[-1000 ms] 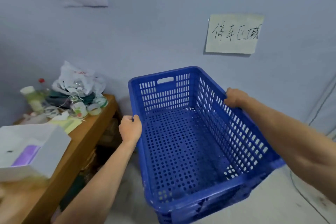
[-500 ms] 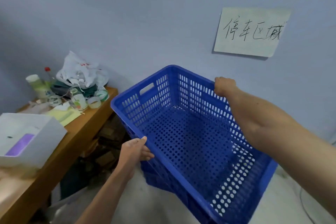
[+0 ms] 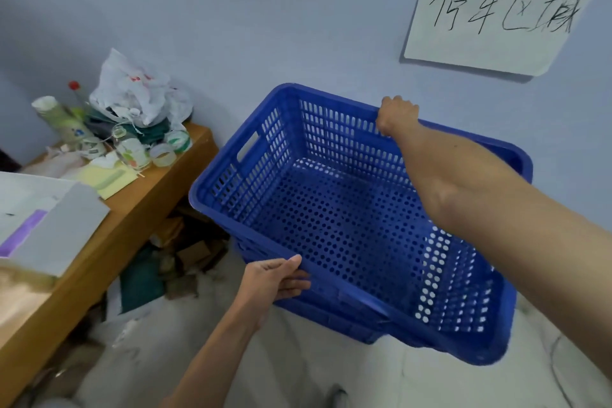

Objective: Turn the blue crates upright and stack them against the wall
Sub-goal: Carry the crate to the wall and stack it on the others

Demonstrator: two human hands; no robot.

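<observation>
Both hands are gripping the crate (image 3: 347, 225) by its long rims — the left hand (image 3: 271, 281) is closing around the near rim, thumb on top and fingers curled under, while the right hand (image 3: 395, 114) is clamping the far rim from above, the forearm stretching across the open top. The crate is sitting upright, mouth up, tilting slightly, close to the wall (image 3: 265, 10) and just right of the worktop (image 3: 109, 228). Under it another blue crate (image 3: 331, 318) is showing (only its near edge is visible), so the held one seems to be nesting into it; I cannot tell how far it is seated. A paper sign (image 3: 503, 7) with handwritten characters is hanging on the wall above. On the worktop a white bag (image 3: 132, 89), cups (image 3: 59, 119) and tape rolls (image 3: 169, 149) are crowding the far end — a white box (image 3: 49, 219) is lying nearer.
</observation>
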